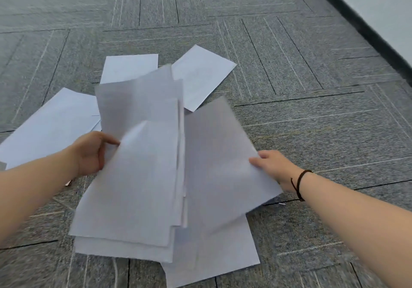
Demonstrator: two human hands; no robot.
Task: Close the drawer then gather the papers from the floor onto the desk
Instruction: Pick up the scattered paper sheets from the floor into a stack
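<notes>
Papers, white and blank as far as can be told, gathered in a loose blurred sheaf above grey carpet tiles, pinched at the left edge by the left hand. Single sheet gripped at its right edge by the right hand, black cord bracelet on that wrist. More sheets flat on the carpet behind and beneath; dark skirting along a pale wall at upper right.
</notes>
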